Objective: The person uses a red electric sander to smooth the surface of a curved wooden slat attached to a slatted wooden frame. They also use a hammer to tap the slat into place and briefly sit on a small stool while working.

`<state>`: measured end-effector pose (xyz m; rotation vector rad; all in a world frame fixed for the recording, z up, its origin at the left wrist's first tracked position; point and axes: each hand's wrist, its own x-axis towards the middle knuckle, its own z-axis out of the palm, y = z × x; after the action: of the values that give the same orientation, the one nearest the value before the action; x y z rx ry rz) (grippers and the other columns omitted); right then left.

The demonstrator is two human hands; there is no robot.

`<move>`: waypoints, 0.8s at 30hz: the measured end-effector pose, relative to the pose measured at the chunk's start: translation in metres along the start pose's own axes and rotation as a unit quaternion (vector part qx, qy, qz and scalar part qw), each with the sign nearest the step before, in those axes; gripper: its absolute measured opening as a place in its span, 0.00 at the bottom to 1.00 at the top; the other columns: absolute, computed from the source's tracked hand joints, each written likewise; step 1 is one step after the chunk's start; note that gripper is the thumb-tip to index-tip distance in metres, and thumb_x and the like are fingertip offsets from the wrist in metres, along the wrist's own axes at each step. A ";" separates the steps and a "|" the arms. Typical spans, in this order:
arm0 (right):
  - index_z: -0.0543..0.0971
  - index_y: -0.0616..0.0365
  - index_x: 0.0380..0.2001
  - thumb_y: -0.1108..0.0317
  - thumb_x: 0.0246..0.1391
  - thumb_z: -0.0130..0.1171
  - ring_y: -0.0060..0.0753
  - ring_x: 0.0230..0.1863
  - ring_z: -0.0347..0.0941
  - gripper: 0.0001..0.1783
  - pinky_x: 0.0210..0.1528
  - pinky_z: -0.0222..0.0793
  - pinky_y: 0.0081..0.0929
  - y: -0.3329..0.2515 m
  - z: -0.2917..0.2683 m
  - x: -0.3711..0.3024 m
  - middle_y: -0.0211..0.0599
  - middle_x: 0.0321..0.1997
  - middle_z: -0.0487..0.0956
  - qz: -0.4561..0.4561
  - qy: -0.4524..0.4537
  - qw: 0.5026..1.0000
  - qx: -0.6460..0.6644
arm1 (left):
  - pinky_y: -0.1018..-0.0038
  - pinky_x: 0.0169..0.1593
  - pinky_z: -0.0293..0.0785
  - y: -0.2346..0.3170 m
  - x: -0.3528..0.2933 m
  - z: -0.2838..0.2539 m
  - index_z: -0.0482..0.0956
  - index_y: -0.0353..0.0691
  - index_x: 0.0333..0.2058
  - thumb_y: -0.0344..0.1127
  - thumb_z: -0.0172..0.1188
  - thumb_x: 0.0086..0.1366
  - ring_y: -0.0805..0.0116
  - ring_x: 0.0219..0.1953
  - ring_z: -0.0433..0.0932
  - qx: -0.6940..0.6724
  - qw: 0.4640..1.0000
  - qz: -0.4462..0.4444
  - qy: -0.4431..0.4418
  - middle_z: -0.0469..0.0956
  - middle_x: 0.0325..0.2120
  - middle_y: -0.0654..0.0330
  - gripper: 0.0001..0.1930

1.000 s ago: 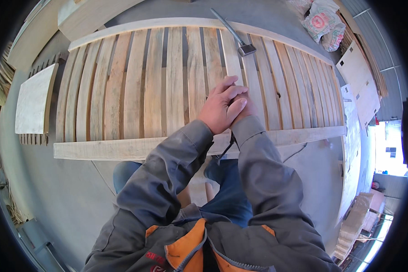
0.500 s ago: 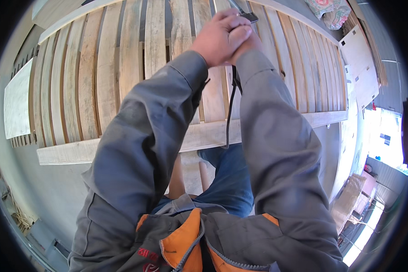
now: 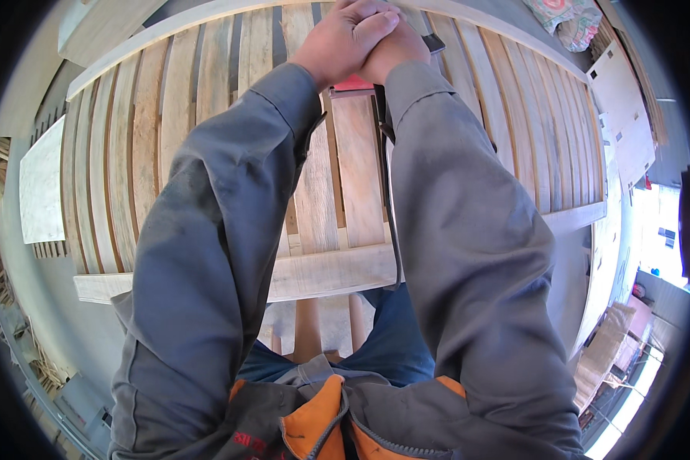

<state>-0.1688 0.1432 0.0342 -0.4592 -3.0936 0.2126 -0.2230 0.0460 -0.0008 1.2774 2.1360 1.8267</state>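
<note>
Both hands are closed together over the far part of a slatted wooden panel [image 3: 360,184]. My left hand [image 3: 337,42] lies over my right hand [image 3: 397,52], fingers wrapped. Beneath them is a corded power tool, mostly hidden; a red patch [image 3: 353,83] shows below the hands, and a dark piece [image 3: 435,44] sticks out at the right. A black cord [image 3: 391,199] trails toward me along my right sleeve and over the panel's near rail [image 3: 330,272]. The tool's exact kind is hidden.
Gaps separate the panel's slats. A pale board [image 3: 42,184] stands at its left end, and a light sheet with dark square holes [image 3: 625,115] lies beyond the right end. At the far right sits a printed sack [image 3: 575,23]. Wooden legs [image 3: 307,330] show under the near rail.
Both hands have moved farther away and slightly left with the tool. The red patch now shows below them. The view has shifted, so the near rail appears lower.
</note>
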 end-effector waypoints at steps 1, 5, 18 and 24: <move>0.72 0.45 0.62 0.55 0.57 0.58 0.41 0.64 0.71 0.29 0.59 0.75 0.37 -0.002 -0.001 0.004 0.41 0.64 0.73 -0.004 -0.002 1.000 -0.008 | 0.65 0.70 0.54 -0.003 0.003 -0.003 0.81 0.43 0.53 0.50 0.51 0.71 0.55 0.69 0.59 0.004 1.000 0.003 -0.002 0.70 0.61 0.48 0.22; 0.72 0.43 0.62 0.55 0.57 0.59 0.41 0.64 0.70 0.28 0.59 0.75 0.38 -0.010 0.000 0.013 0.39 0.64 0.74 -0.026 0.003 1.000 0.009 | 0.65 0.70 0.54 -0.011 0.010 -0.016 0.81 0.42 0.53 0.49 0.52 0.70 0.55 0.69 0.59 -0.023 1.000 -0.013 -0.008 0.70 0.61 0.48 0.21; 0.71 0.48 0.63 0.53 0.55 0.60 0.37 0.63 0.70 0.32 0.57 0.75 0.36 0.003 0.006 -0.058 0.41 0.64 0.72 -0.001 0.011 0.999 -0.038 | 0.63 0.70 0.55 0.039 -0.047 0.012 0.80 0.41 0.54 0.47 0.54 0.70 0.53 0.70 0.58 -0.049 0.998 -0.022 -0.034 0.65 0.64 0.45 0.21; 0.71 0.49 0.62 0.55 0.51 0.66 0.37 0.61 0.72 0.35 0.56 0.77 0.32 0.000 0.003 -0.110 0.42 0.61 0.73 0.003 -0.027 0.999 -0.042 | 0.61 0.67 0.62 0.071 -0.088 0.024 0.81 0.43 0.51 0.47 0.56 0.68 0.49 0.66 0.65 -0.048 0.998 -0.030 -0.011 0.67 0.62 0.44 0.19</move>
<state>-0.0636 0.1111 0.0330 -0.4732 -3.1651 0.0961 -0.1142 0.0085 0.0119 1.1936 2.0261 1.8571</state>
